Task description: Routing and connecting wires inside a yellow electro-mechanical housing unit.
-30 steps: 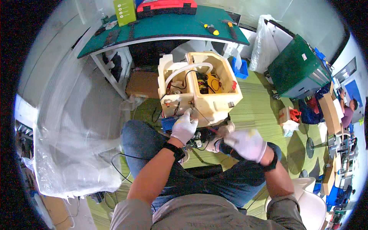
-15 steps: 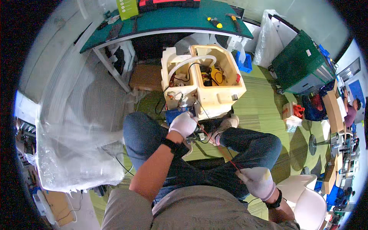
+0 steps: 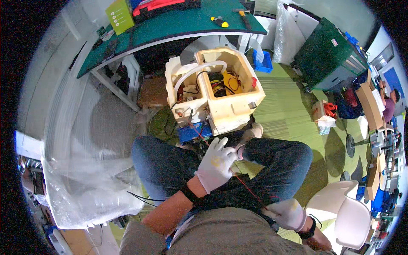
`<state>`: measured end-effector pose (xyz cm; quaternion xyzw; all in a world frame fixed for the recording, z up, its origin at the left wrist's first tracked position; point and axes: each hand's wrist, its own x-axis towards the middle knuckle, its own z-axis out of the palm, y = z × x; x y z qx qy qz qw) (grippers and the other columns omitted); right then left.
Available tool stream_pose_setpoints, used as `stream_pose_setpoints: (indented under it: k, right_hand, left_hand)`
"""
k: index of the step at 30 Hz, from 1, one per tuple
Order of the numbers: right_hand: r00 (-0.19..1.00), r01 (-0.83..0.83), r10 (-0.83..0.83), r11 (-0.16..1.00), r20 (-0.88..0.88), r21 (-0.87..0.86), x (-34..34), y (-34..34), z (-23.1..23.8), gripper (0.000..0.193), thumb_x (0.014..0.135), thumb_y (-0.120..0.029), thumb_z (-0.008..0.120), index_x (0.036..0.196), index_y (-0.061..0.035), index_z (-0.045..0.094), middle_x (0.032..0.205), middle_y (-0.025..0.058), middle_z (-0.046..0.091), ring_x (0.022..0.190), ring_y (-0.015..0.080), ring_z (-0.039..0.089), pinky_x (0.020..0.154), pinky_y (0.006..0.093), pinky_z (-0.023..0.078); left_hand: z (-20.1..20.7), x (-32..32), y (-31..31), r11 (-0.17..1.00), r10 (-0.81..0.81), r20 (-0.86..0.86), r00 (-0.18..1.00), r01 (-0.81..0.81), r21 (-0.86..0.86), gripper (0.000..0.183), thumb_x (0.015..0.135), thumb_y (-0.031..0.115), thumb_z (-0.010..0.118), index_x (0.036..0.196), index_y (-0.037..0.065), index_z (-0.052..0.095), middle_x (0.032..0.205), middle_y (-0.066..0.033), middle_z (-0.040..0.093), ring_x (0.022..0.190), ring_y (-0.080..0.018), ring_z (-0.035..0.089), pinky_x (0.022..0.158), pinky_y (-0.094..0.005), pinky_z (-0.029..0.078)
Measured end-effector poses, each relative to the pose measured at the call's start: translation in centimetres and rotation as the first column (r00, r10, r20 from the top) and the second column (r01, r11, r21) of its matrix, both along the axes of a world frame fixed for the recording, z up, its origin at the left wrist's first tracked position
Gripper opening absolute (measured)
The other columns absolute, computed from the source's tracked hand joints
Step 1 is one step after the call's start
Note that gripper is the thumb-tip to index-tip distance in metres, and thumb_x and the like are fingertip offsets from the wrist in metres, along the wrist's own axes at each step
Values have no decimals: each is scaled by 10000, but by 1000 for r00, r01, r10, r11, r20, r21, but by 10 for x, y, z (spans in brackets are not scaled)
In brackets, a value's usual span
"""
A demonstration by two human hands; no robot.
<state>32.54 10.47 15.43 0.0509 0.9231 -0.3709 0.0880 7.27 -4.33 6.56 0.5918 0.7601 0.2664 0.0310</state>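
Both of my hands wear white gloves. A thin red wire (image 3: 250, 190) runs from the cream plastic machine body (image 3: 238, 101) toward my lap. My left hand (image 3: 216, 166) is over the wire, its fingers stretched and spread; the wire passes beneath it. At my right thigh, my right hand (image 3: 285, 213) is closed on the wire's near part. The cream body has two open compartments with a white hose (image 3: 193, 73) arching over, and dark cables and a yellow part (image 3: 233, 83) inside. A blue part (image 3: 190, 132) sits at its near side.
A green-topped workbench (image 3: 170, 27) stands behind, holding a red case (image 3: 163, 5) and a hammer (image 3: 244, 19). Plastic-wrapped goods (image 3: 89, 170) rise on the left. To the right are a green cabinet (image 3: 325, 55), a blue bin (image 3: 262, 62) and a white chair (image 3: 346, 216).
My left hand has moved back from beside the blue part toward my lap, and its fingers have spread. The right hand stays low on the wire. The whole view has shifted slightly.
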Motion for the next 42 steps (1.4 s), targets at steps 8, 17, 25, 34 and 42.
stream_pose_setpoints:
  k: [8, 17, 25, 34, 42]
  right_hand:
    - [924, 260, -280, 960, 259, 107, 46, 44, 36, 166, 884, -291, 690, 949, -153, 756, 754, 124, 693, 638, 264, 667, 580, 356, 518]
    - [826, 457, -476, 879, 302, 133, 71, 104, 24, 211, 877, -265, 669, 859, -60, 715, 667, 137, 636, 578, 232, 602, 565, 358, 478]
    - [658, 616, -641, 760, 395, 208, 62, 104, 10, 261, 825, -260, 700, 888, -6, 709, 738, 129, 675, 661, 173, 626, 628, 326, 497]
    - [895, 419, -399, 905, -198, 71, -92, 75, -18, 184, 858, -170, 691, 954, -13, 689, 870, 183, 683, 797, 303, 680, 715, 352, 520]
    - [891, -52, 62, 998, -450, 34, -199, 19, -48, 196, 902, -140, 593, 1069, -86, 679, 937, 142, 659, 897, 334, 633, 821, 401, 512]
  left_hand:
    - [2, -17, 15, 990, -141, -30, 990, 140, -34, 367, 807, 337, 689, 574, 76, 578, 607, -118, 580, 624, -314, 559, 688, -447, 435]
    - [-5, -14, 3, 985, -172, -59, 983, 172, 3, 313, 784, 306, 697, 586, 98, 573, 581, -103, 573, 618, -314, 567, 659, -440, 427]
    - [10, 23, 2, 948, -268, -46, 962, 272, 163, 358, 771, 341, 750, 576, 104, 566, 586, -80, 560, 541, -296, 558, 510, -431, 403]
    - [52, 36, -6, 962, -159, 160, 974, 116, 248, 329, 848, 261, 655, 590, 69, 587, 544, -121, 544, 507, -334, 564, 495, -451, 437]
    - [77, 65, -18, 968, -144, 129, 981, 112, 222, 328, 840, 277, 662, 600, 66, 587, 556, -128, 547, 529, -333, 570, 521, -454, 446]
